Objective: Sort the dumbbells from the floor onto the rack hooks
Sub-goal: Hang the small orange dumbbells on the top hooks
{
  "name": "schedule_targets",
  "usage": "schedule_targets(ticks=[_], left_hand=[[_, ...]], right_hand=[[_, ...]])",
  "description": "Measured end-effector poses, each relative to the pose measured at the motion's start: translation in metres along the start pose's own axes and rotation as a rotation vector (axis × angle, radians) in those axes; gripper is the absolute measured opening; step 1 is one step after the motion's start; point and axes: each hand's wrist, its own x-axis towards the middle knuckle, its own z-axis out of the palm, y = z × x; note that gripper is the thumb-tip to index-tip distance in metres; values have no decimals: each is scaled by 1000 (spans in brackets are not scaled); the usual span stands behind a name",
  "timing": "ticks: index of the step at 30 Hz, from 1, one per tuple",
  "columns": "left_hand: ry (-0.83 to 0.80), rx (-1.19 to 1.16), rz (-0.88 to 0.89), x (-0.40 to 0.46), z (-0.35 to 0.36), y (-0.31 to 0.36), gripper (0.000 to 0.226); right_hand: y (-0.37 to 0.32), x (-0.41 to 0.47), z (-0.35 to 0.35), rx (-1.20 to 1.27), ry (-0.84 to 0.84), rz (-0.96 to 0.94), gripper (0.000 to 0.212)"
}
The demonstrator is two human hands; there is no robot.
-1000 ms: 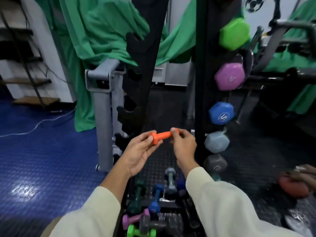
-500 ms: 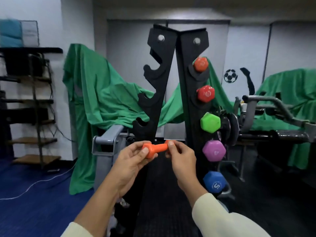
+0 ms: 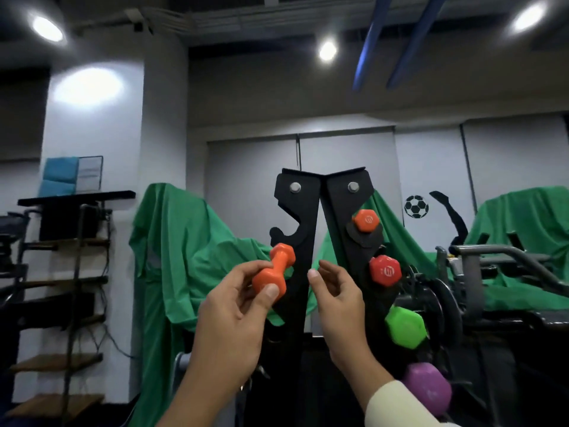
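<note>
Fingers of left hand [image 3: 229, 315] grip orange dumbbell [image 3: 274, 274] beside rack [image 3: 303, 229]; right hand [image 3: 337, 298] loosely curled, empty.

Smooth, slightly glossy coating on orange dumbbell [image 3: 273, 277] and racked dumbbells [image 3: 385, 270]; matt black metal rack [image 3: 308, 217] with bare shiny bolts [image 3: 295, 187]; soft creased green cloth [image 3: 197, 251]; worn wooden shelves [image 3: 55, 362].

Green cloth [image 3: 197, 260] drapes over equipment behind, and more green cloth [image 3: 520, 220] covers gear at the right. A soccer-ball sticker [image 3: 416, 206] marks the white wall. At the left stands a dark shelf unit [image 3: 74, 272] with blue cushions [image 3: 58, 177] on top. Ceiling lights [image 3: 327, 50] glow overhead beside blue beams [image 3: 369, 41].
</note>
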Motion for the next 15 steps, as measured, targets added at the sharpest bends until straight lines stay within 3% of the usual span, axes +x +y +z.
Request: schedule_targets(ticks=[5,8,12,15], left_hand=[[157,321,146,44,11,7,26],[163,461,191,76,22,5,32],[106,562,187,105,35,-1,35],[76,614,167,113,42,-11,34]], right_hand=[[3,15,22,-45,-69,17,48],[3,20,27,-21,-47,59,79],[1,25,23,74,-68,90,73],[2,29,17,79,-96,96,54]])
